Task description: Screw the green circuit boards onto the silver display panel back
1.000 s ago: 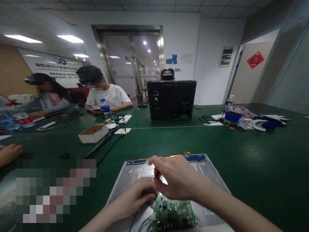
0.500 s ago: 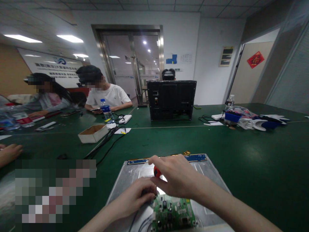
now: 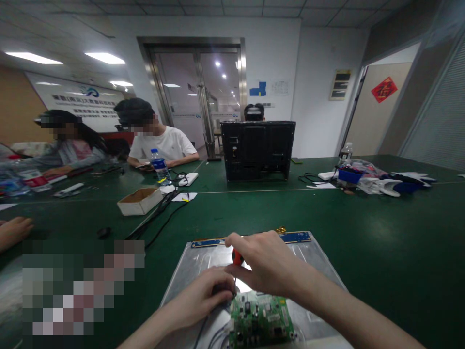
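A flat metal panel (image 3: 312,257) lies on the green table in front of me, with a blue strip board (image 3: 298,237) along its far edge. A green circuit board (image 3: 259,322) sits on its near part. My right hand (image 3: 267,264) is closed round a red-handled screwdriver (image 3: 237,257) that stands upright, tip down at the board's far-left corner. My left hand (image 3: 203,295) is curled beside that corner, fingertips pressed at the screwdriver's tip. What they pinch is hidden.
A black monitor back (image 3: 257,150) stands mid-table with a person behind it. Two people sit at the far left. A cardboard box (image 3: 140,200), water bottle (image 3: 159,166), black cables (image 3: 160,213) lie left; gloves and bags (image 3: 378,182) right. Another person's hand (image 3: 12,230) rests at the left edge.
My right hand has shifted slightly on the screwdriver handle, the fingers turning a little. The left hand and the boards stay where they were.
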### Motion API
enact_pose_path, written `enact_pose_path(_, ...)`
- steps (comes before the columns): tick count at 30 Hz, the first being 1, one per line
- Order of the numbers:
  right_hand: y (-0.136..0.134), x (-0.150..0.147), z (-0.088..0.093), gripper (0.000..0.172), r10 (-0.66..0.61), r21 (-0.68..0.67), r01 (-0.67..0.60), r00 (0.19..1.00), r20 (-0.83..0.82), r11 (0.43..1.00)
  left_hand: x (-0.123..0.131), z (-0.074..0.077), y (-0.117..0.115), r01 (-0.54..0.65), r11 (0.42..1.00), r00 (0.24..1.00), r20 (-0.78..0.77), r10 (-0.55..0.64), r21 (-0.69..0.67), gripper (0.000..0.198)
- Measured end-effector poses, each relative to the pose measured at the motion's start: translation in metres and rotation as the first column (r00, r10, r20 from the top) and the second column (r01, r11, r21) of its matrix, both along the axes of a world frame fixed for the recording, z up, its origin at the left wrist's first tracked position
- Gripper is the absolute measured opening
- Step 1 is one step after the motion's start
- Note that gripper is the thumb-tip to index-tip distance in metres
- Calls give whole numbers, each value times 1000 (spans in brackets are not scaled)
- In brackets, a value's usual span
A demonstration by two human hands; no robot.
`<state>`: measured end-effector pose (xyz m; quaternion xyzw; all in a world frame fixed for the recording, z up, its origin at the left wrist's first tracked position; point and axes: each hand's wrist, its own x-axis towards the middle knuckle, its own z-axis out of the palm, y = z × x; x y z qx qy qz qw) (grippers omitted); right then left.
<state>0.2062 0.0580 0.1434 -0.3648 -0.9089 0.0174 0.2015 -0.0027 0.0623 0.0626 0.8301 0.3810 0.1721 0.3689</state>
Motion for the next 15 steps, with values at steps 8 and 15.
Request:
enact_pose_path(8, -3, 3, 4, 19, 25, -30, -26, 999, -36, 999, -3, -7, 4, 20, 1000, 1000, -20, -20, -10, 10)
enact_pose_path(15, -2, 3, 5, 23, 32, -43, -35, 997, -76, 998, -3, -6, 4, -3, 1000, 999, -33, 3, -13, 10)
